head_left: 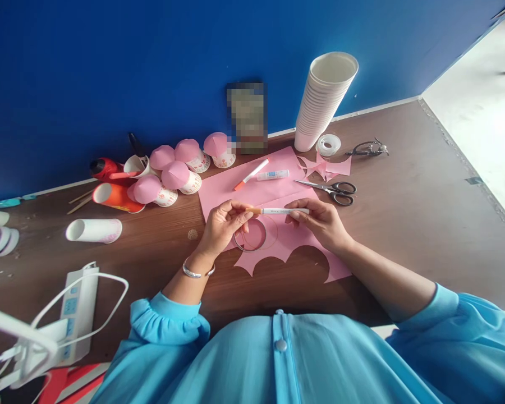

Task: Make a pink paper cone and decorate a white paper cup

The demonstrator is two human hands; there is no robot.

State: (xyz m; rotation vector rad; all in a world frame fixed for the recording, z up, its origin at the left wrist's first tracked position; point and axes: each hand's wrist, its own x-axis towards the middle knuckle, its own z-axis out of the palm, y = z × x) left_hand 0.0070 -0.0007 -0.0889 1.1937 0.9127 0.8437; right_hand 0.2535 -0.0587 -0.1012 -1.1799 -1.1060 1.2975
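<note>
Both my hands hold one white marker (pixel 278 211) level above a pink paper sheet (pixel 278 235). My left hand (pixel 223 224) pinches its orange cap end. My right hand (pixel 320 221) grips the white barrel's other end. Under the marker a clear round ring (pixel 249 238) lies on the paper, inside a drawn circle. The sheet's near edge is cut into scalloped curves.
Farther back lie a second orange-tipped marker (pixel 251 174), a glue stick (pixel 273 175), scissors (pixel 334 189), a tape roll (pixel 328 145) and a tall stack of white paper cups (pixel 324 101). Pink-topped cups (pixel 180 168) cluster at left. A power strip (pixel 76 306) sits near left.
</note>
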